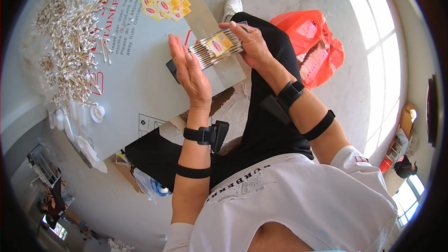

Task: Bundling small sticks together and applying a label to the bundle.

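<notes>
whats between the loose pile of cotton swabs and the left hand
Only bare grey board with red and dark print lies between the swab pile and the left hand, per the head view.

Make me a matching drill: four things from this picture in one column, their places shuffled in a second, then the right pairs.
Things:
1. swab bundle
2. loose swabs
3. yellow labels
4. orange bag

Places:
A. on the floor, right of the knee
B. heaped on the board's left side
C. between the left hand and right hand
D. at the board's far end

Pairs: 1-C, 2-B, 3-D, 4-A
</notes>
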Demonstrator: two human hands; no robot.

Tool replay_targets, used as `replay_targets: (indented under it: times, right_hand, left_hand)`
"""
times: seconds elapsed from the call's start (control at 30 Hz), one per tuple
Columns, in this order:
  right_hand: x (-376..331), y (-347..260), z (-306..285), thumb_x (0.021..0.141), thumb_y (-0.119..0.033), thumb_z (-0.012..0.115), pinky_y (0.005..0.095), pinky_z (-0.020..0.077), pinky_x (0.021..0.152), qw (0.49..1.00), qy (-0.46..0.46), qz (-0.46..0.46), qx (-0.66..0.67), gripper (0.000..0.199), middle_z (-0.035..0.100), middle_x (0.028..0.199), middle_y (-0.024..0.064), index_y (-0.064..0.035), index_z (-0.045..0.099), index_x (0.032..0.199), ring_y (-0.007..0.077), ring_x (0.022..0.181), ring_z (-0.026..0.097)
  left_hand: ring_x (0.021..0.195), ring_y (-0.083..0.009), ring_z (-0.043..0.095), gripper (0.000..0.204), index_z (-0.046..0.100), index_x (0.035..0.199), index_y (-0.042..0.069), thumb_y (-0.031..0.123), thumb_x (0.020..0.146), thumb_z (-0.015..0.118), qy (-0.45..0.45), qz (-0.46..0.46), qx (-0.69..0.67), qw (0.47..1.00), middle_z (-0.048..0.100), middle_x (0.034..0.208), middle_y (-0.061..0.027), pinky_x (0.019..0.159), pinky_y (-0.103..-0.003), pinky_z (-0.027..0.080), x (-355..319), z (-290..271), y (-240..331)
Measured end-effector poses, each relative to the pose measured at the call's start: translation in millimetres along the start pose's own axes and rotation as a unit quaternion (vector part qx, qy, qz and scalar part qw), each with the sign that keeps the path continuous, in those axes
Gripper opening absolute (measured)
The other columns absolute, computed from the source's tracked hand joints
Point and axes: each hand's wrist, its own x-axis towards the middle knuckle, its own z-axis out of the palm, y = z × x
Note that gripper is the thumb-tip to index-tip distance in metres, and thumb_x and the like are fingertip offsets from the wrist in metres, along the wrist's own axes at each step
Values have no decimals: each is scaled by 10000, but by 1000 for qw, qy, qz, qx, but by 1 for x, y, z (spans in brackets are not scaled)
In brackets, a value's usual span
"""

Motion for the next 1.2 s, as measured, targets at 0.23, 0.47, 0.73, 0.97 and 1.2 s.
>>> replay_targets:
  times: [0.23, 0.47, 0.73, 0.97, 1.2]
  right_hand:
    - [-2, 1, 1, 932, -355, 646, 310, 560, 787, 1000, 7, 4, 12, 426, 680, 966, 98, 24, 660, 1127, 155, 841, 662]
    - [-1, 2, 1, 945, -333, 633, 310, 559, 786, 1000, 15, -9, 0, 397, 683, 960, 105, 23, 667, 1116, 154, 842, 659]
    - [-1, 3, 1, 953, -317, 624, 305, 556, 788, 999, 22, -17, -15, 376, 688, 966, 106, 19, 670, 1117, 156, 842, 663]
    - [-3, 3, 3, 951, -320, 626, 309, 565, 796, 1000, 21, -10, 1, 387, 688, 967, 108, 27, 667, 1117, 159, 849, 673]
    - [-3, 3, 2, 953, -323, 623, 310, 563, 794, 999, 24, -18, -19, 395, 690, 961, 99, 30, 666, 1125, 150, 848, 671]
  left_hand:
    - [1474, -312, 130, 705, 113, 1506, -54, 434, 1039, 314, 14, 3, -18, 1000, 134, 1575, -224, 1199, -445, 79, -1, 9, -4]
    - [1476, -315, 122, 711, 111, 1507, -50, 449, 1037, 302, 22, 0, -17, 1000, 133, 1578, -219, 1197, -449, 80, -4, 20, -5]
    - [1478, -310, 120, 697, 115, 1507, -47, 436, 1041, 298, 37, -1, -33, 999, 139, 1582, -197, 1199, -446, 80, -4, 25, -6]
    - [1480, -303, 119, 685, 125, 1507, -46, 420, 1041, 313, 45, 6, -59, 997, 143, 1585, -183, 1199, -442, 82, -4, 28, -10]
    - [1483, -312, 79, 789, 84, 1515, -41, 488, 1005, 371, 38, -17, -108, 993, 113, 1567, -262, 1192, -449, 56, -5, 36, -6]
